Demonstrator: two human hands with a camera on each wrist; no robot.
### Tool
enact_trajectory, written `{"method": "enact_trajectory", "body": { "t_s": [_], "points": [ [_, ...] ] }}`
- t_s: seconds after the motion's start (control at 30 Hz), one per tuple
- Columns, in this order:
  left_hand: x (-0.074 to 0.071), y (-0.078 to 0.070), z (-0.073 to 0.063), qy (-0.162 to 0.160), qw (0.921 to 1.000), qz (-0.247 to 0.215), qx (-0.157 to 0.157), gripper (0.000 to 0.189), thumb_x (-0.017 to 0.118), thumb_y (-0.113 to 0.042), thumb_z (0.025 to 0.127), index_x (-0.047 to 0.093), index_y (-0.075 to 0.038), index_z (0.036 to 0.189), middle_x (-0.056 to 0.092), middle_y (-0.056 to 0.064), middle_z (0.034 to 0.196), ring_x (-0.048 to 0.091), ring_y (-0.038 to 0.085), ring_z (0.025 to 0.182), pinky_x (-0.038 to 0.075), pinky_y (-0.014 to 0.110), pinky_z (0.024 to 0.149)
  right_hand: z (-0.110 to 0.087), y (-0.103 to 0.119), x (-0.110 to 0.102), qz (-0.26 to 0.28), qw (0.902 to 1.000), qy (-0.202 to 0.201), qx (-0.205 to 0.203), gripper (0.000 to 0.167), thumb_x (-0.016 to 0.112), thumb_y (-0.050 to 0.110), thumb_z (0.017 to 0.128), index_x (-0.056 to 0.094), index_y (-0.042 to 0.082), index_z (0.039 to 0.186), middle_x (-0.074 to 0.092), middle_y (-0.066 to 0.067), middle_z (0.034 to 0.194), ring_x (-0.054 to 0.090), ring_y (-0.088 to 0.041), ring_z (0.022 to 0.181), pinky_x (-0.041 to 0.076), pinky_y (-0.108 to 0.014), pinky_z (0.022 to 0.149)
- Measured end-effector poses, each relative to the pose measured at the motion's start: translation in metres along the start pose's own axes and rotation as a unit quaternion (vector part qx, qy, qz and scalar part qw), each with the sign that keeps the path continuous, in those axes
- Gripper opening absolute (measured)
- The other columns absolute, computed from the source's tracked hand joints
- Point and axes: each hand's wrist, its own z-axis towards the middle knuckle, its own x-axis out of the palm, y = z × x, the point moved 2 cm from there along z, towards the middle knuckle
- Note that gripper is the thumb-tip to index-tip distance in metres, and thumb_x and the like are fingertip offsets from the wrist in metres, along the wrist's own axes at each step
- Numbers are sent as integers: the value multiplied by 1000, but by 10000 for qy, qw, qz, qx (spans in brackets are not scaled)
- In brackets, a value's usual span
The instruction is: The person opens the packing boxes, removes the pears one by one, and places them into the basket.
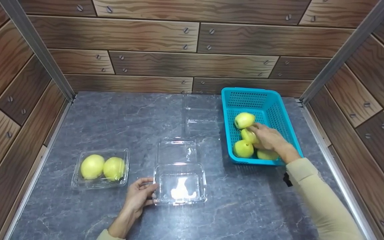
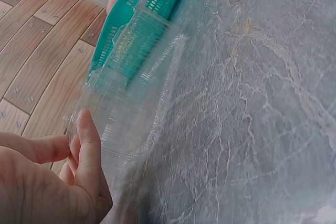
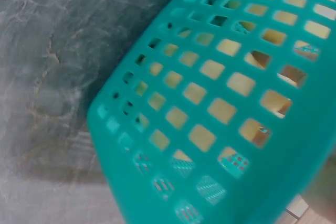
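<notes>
My left hand (image 1: 138,195) pinches the left edge of an open clear plastic clamshell container (image 1: 180,168), thumb and fingers at its rim. In the left wrist view the same container (image 2: 136,98) stretches away from the fingertips. Inside the blue-green basket (image 1: 226,126), my right hand (image 1: 270,137) has its fingers curled over a yellow-green apple (image 1: 249,136). Close by in the basket are an apple (image 1: 244,120) above it, an apple (image 1: 243,149) below, and another (image 1: 267,154) partly under the hand. The right wrist view mostly shows the basket's perforated wall (image 3: 210,90), which hides the hand's grip.
A clear container (image 1: 75,181) with two yellow-green apples (image 1: 92,166) stands on the left. Behind the middle container lies another clear container (image 1: 202,115), hard to see on the grey marbled table (image 1: 122,120). Wood-patterned walls (image 1: 152,36) and metal rails (image 1: 348,50) bound the table.
</notes>
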Motion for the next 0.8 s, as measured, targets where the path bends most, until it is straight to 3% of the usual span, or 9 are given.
{"method": "enact_trajectory", "body": {
  "t_s": [0.17, 0.3, 0.57, 0.67, 0.8],
  "points": [
    [0, 0, -1, -57, 10000, 40, -5, 42, 74, -2, 93, 57, 8, 130, 71, 6, 90, 67, 14, 67, 64, 27, 52, -9, 5, -11, -106, 9998, 94, 150, 71, 81, 30, 94, 50, 4, 152, 54, -28, 149, 57, -47, 132, 60, -65, 95],
    [0, -1, -1, -102, 9999, 73, 13, 41, 74, -2, 93, 58, 8, 130, 69, 4, 87, 64, 12, 64, 62, 25, 50, -16, 11, -21, -152, 9997, -57, 155, 76, 80, 36, 94, 48, 3, 154, 54, -27, 148, 59, -46, 130, 63, -60, 88],
    [0, -2, -2, -119, 9999, 41, 57, 38, 74, -1, 92, 60, 6, 126, 69, 2, 87, 63, 11, 63, 61, 23, 48, -29, 33, -35, -275, 9959, -858, -67, 69, 74, 44, 98, 53, 10, 153, 59, -24, 144, 64, -43, 120, 63, -50, 67],
    [0, -2, -2, -109, 9999, 31, 60, 38, 74, -1, 92, 60, 6, 126, 69, 2, 86, 63, 11, 63, 61, 24, 49, -34, 44, -39, -345, 9920, -1195, -192, 65, 74, 47, 97, 58, 14, 150, 61, -21, 144, 64, -42, 122, 64, -51, 66],
    [0, -3, -2, -109, 9999, 22, 38, 38, 74, -2, 92, 60, 6, 126, 69, 2, 85, 62, 11, 60, 61, 23, 49, -39, 60, -42, -327, 9852, -1623, -439, 60, 76, 48, 95, 64, 16, 144, 64, -18, 142, 64, -40, 124, 66, -54, 76]
  ]
}}
